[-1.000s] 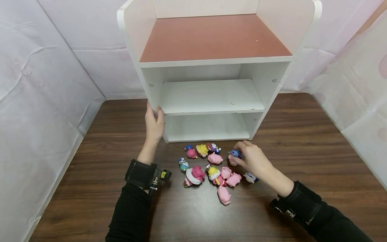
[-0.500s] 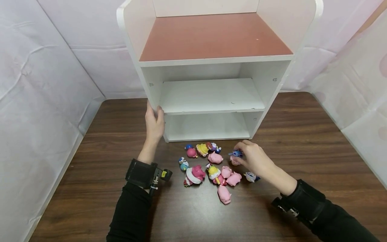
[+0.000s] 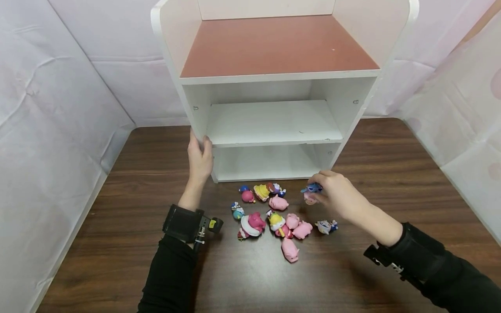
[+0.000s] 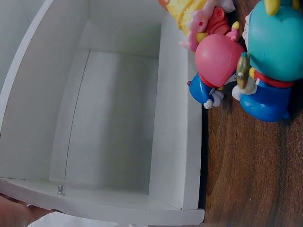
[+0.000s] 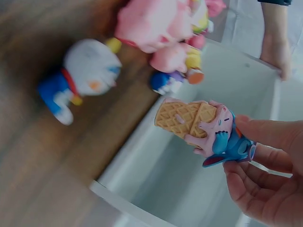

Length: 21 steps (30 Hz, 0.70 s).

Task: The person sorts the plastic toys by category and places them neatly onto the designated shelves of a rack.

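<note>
My right hand point(image 3: 340, 193) pinches a small ice cream cone figurine point(image 5: 203, 125) between thumb and fingers. The figurine has a blue big-eared character on pink ice cream over a waffle cone. It is held in front of the lower right corner of a white shelf unit point(image 3: 274, 143). My left hand point(image 3: 200, 160) grips the left side panel of that unit, thumb at the front edge, fingers partly hidden behind it. Between the hands lie pink pig figurines point(image 3: 290, 250), a pink bear in a white wrap point(image 3: 252, 226), and a white cat figurine in blue point(image 3: 326, 226).
The unit has a reddish-brown upper board point(image 3: 278, 48) and two white levels below. A blue-and-teal figurine point(image 4: 274, 56) and a pink-headed one point(image 4: 218, 59) lie close to its base. Pale cloth walls point(image 3: 47, 130) surround the dark wooden table point(image 3: 117, 243).
My right hand has lifted the ice cream cone figurine a little and moved it slightly right and toward the shelf unit. The left hand stays on the side panel.
</note>
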### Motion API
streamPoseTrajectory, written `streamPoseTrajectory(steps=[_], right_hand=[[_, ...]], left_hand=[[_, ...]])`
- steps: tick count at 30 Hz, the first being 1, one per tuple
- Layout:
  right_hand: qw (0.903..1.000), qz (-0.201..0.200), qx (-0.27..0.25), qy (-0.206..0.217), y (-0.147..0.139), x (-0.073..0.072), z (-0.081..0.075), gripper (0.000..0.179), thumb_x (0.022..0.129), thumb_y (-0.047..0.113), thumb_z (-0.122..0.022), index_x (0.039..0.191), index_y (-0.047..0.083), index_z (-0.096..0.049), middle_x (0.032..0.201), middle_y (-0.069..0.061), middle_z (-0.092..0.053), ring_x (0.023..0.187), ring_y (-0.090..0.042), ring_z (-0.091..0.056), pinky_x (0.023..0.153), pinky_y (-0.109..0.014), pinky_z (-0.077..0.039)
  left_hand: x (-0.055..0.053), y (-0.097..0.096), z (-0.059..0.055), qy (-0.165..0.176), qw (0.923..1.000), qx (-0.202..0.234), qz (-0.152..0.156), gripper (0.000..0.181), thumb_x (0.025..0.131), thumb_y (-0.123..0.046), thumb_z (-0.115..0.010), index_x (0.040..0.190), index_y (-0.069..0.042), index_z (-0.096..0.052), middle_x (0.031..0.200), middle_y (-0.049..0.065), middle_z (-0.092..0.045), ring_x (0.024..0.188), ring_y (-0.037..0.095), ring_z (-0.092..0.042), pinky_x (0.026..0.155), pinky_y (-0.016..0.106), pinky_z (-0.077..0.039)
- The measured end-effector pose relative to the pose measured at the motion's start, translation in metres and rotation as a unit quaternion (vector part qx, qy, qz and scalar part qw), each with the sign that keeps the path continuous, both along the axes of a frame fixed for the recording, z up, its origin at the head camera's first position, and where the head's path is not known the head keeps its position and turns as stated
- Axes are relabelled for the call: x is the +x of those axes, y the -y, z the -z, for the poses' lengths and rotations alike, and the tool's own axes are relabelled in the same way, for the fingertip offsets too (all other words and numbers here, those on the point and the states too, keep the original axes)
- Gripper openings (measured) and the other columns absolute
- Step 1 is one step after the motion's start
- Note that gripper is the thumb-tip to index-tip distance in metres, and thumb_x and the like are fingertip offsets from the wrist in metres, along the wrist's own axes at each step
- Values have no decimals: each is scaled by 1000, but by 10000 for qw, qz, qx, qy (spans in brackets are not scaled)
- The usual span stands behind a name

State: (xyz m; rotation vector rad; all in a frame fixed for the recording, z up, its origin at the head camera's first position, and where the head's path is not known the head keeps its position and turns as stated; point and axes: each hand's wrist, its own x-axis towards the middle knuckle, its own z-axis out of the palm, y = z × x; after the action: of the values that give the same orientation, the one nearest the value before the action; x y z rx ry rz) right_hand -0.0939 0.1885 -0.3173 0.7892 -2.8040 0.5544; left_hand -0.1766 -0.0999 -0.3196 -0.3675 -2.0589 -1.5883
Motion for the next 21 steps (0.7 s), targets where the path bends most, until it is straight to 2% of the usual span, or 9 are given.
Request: streamPoseTrajectory(steps=[10, 17, 21], right_hand=[[9971, -415, 192, -606, 1, -1, -55, 22, 68, 4, -74, 86, -3, -62, 79, -9, -58, 70, -21, -58, 58, -35, -51], [9920, -521, 313, -1110, 1, -3, -98, 22, 68, 8, -74, 85, -1, -63, 76, -6, -59, 63, -16, -56, 53, -32, -49], [9889, -540, 495, -1292, -2, -5, -122, 24, 68, 9, -74, 87, -1, -63, 75, -5, -58, 62, -16, -56, 53, -33, -49]], left_hand=[[-1, 0, 1, -4, 10000, 17, -24, 44, 86, 7, -31, 130, 11, -27, 119, 29, -42, 114, 37, -41, 99, 40, -33], [-20, 8, 27, 9, 10000, 4, -9, 46, 89, 1, -32, 135, 1, -26, 124, 20, -44, 116, 27, -42, 98, 36, -34], [-22, 7, 30, -63, 10000, -1, -4, 46, 89, -2, -32, 135, -1, -27, 124, 17, -44, 116, 23, -42, 98, 34, -35]])
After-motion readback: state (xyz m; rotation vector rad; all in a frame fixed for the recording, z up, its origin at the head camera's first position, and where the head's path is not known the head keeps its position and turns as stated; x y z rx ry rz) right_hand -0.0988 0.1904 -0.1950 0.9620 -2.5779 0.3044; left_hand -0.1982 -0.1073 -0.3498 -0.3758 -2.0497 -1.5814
